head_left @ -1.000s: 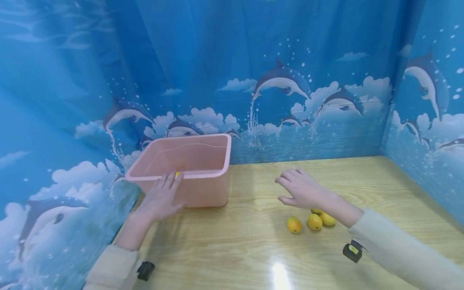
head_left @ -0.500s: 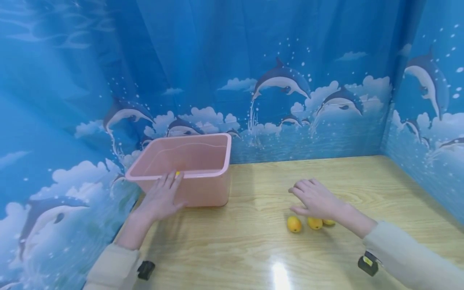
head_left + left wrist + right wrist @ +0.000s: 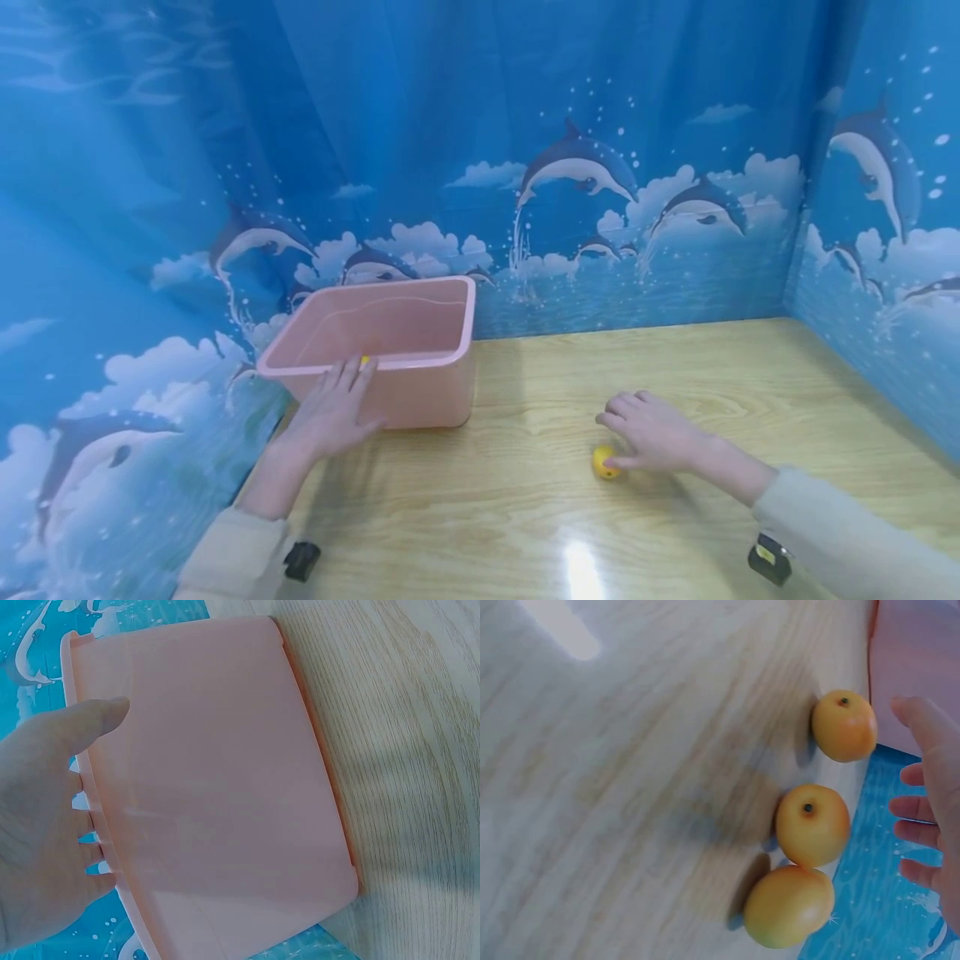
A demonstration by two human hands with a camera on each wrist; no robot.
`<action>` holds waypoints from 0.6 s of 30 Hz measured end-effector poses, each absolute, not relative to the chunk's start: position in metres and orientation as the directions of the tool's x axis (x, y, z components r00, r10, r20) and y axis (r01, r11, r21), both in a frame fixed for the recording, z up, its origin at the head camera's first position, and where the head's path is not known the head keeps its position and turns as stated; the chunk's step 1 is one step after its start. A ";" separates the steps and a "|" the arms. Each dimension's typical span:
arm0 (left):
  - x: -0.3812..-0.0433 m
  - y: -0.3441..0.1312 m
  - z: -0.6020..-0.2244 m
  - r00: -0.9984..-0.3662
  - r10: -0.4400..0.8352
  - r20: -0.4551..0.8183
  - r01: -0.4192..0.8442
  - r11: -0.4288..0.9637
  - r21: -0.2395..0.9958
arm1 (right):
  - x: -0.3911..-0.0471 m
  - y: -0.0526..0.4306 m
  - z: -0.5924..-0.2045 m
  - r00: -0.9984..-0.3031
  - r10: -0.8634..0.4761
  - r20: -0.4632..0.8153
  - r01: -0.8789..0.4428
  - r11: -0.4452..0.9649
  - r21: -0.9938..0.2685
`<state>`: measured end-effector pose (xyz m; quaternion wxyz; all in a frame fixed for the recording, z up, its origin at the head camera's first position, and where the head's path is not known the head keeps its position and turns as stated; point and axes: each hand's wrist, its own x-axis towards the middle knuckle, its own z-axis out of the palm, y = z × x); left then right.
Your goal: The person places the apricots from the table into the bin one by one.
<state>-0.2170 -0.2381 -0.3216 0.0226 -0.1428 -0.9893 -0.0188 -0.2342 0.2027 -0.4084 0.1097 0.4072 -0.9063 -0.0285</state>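
My left hand (image 3: 333, 417) lies with straight, slightly spread fingers at the near rim of a pink plastic tub (image 3: 420, 392). In the left wrist view, its thumb (image 3: 101, 724) stretches over the tub's outer wall and the other fingertips reach the rim. My right hand (image 3: 660, 433) is over the small yellow-orange fruits, palm down, thumb apart and holding nothing. One fruit (image 3: 604, 462) shows beside its thumb in the head view; the hand hides the others. The right wrist view shows a middle fruit (image 3: 813, 825) touching a lower fruit (image 3: 789, 906), with a third apart.
A bit of something yellow (image 3: 364, 360) shows inside the tub just past the left fingertips. The light wood table (image 3: 480, 517) meets a blue dolphin-print curtain (image 3: 450, 167) at the back and sides.
My right hand has come down and nearer over the fruits, first shifting right, and now covers most of them in the head view. The left hand stays at the tub's rim.
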 end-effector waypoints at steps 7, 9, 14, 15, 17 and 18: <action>-0.217 -0.239 -0.323 -0.952 0.297 0.067 0.300 0.954 0.028 | -0.232 0.202 -0.420 -0.617 -0.768 0.173 -0.753 0.640 0.156; -0.216 -0.239 -0.323 -0.952 0.299 0.069 0.301 0.953 0.029 | -0.232 0.202 -0.422 -0.608 -0.773 0.180 -0.759 0.633 0.154; -0.216 -0.239 -0.322 -0.954 0.292 0.062 0.295 0.955 0.033 | -0.232 0.202 -0.427 -0.574 -0.792 0.209 -0.780 0.606 0.154; -0.216 -0.238 -0.322 -0.955 0.290 0.060 0.292 0.956 0.034 | -0.232 0.201 -0.428 -0.568 -0.794 0.214 -0.783 0.602 0.157; -0.216 -0.239 -0.322 -0.955 0.291 0.060 0.293 0.955 0.033 | -0.233 0.201 -0.430 -0.560 -0.798 0.221 -0.785 0.597 0.163; -0.216 -0.239 -0.322 -0.955 0.290 0.061 0.293 0.956 0.033 | -0.233 0.201 -0.431 -0.558 -0.800 0.222 -0.786 0.595 0.168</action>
